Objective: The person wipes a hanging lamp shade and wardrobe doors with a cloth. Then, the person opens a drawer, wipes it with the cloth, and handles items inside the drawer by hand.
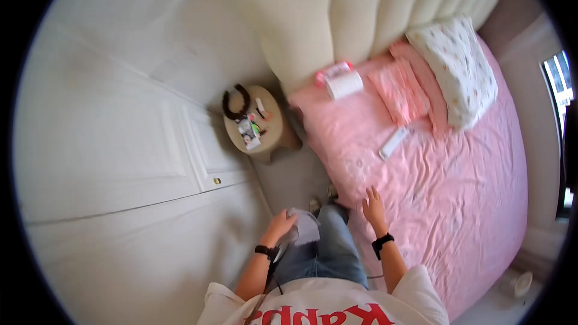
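Observation:
A thin grey cloth [306, 229] hangs from my left hand [281, 225], whose fingers are closed on its upper edge in front of my legs. My right hand [374, 207] is held over the near side of the bed, fingers stretched and apart, holding nothing. Below it spreads the wrinkled pink bedsheet [445, 204]; I cannot tell whether the hand touches it. Farther up the bed lies a slim white object [394, 143], its kind unclear.
A white roll [345, 85] and a pink-and-white pack [333, 73] lie by the padded headboard [355, 12]. Beside them are a folded pink cloth [398, 91] and a patterned pillow [457, 72]. Small items cover the round bedside table [274, 132]. White panelled doors [120, 144] stand left.

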